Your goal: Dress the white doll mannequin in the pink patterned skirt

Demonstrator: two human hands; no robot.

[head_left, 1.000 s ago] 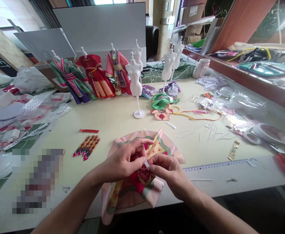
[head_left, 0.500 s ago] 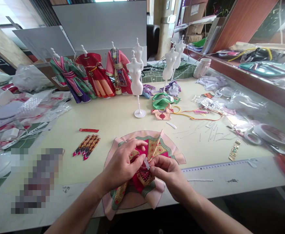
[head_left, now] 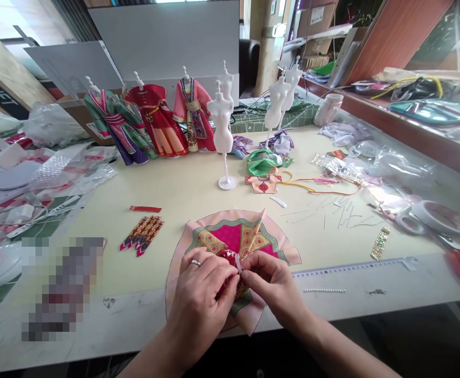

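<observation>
a doll-sized skirt [head_left: 230, 236], crimson and gold with a green band and pale pink hem, lies fanned out near the close edge of a pale table [head_left: 186, 189], straight in front of the wearer. at its middle is bunched red cloth [head_left: 227, 255] with a small white strip [head_left: 238, 262] against it. the left hand [head_left: 204, 286], wearing a ring [head_left: 196, 262], comes in from seven o'clock and curls over the bunched cloth, gripping it. the right hand [head_left: 271, 273], from five o'clock, seems to pinch the strip's lower end between thumb and forefinger; the exact contact is partly hidden.

the step in hand looks like lining up the strip on the cloth; the next move appears to call for a firm left grip and a fine, steady right pinch.

clocked from the skirt: between nine and ten, patterned trims [head_left: 143, 233]; at twelve, a bare white dress form [head_left: 222, 123]; at three, a ruler [head_left: 332, 270] and a short bead string [head_left: 324, 290].

as for containers, at one o'clock a white cup [head_left: 327, 110] stands at the table's far side, contents not visible. at two, on a wooden shelf [head_left: 364, 107], a teal tray [head_left: 409, 111] bears slim items too blurred to name. at ten, behind a dressed form [head_left: 117, 126], sits a cardboard box [head_left: 80, 118], its inside hidden.
</observation>
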